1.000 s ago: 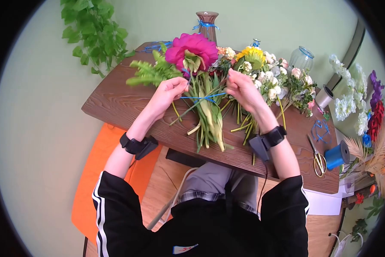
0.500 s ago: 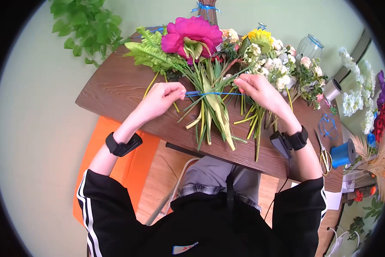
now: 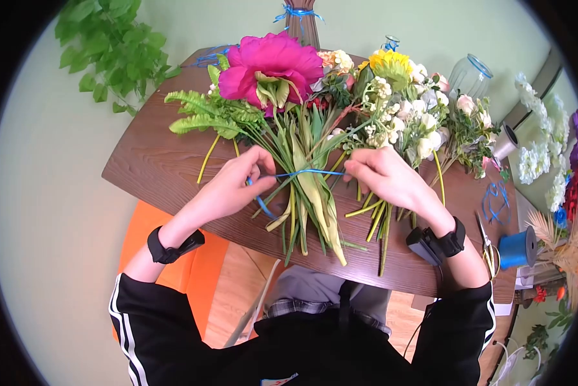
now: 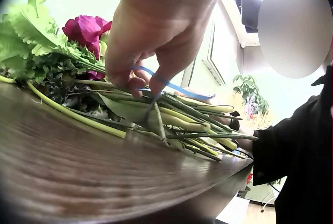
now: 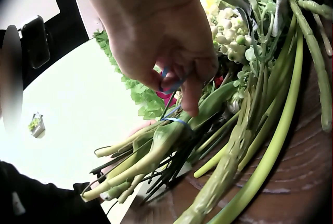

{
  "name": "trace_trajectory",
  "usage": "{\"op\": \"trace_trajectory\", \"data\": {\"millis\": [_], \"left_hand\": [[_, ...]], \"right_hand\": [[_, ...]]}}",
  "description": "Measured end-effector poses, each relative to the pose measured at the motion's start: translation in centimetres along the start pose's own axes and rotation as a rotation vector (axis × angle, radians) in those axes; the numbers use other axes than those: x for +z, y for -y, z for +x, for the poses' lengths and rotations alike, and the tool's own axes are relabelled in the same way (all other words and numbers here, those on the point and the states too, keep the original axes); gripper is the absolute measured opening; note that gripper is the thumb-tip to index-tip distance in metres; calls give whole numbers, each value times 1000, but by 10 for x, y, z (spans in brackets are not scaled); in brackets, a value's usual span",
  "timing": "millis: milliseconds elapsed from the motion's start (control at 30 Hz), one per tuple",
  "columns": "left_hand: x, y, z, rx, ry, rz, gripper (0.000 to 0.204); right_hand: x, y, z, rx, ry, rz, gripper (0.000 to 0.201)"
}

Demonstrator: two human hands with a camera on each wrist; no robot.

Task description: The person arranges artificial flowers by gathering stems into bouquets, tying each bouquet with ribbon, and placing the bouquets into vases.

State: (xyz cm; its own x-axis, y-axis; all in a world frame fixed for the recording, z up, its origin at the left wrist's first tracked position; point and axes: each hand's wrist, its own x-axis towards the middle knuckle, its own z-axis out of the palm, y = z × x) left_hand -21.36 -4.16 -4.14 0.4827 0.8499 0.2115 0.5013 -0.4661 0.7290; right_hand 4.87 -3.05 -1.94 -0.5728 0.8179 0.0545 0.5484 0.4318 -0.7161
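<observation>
A blue ribbon (image 3: 311, 172) runs across a bunch of green stems (image 3: 308, 215) lying on the wooden table. The bunch bears a large magenta flower (image 3: 270, 71) and green fern leaves (image 3: 202, 119) at its far end. To the left of the stems, my left hand (image 3: 231, 185) pinches one end of the ribbon between thumb and fingers; a loose tail hangs below it. My right hand (image 3: 392, 179) grips the other end on the right side. In the right wrist view, a ribbon loop (image 5: 179, 123) circles the stems, while more ribbon passes through the curled fingers (image 5: 191, 99).
White roses (image 3: 424, 122) and a yellow sunflower (image 3: 391, 66) lie to the right. Scissors (image 3: 487, 241) and a blue ribbon spool (image 3: 517, 248) sit near the right edge. At the back stand a brown vase (image 3: 302, 29) and a glass jar (image 3: 469, 76).
My hands first drew apart, stretching the ribbon across the stems, then came a little closer together. A ribbon tail now hangs below the left hand. The head view has shifted slightly.
</observation>
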Motion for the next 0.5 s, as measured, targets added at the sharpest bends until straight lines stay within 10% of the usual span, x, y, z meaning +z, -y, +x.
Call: {"op": "trace_trajectory", "data": {"millis": [500], "left_hand": [[-6,-4,11,-89,209,-302,9]], "right_hand": [[6,-1,8,-366,72,-55,10]]}}
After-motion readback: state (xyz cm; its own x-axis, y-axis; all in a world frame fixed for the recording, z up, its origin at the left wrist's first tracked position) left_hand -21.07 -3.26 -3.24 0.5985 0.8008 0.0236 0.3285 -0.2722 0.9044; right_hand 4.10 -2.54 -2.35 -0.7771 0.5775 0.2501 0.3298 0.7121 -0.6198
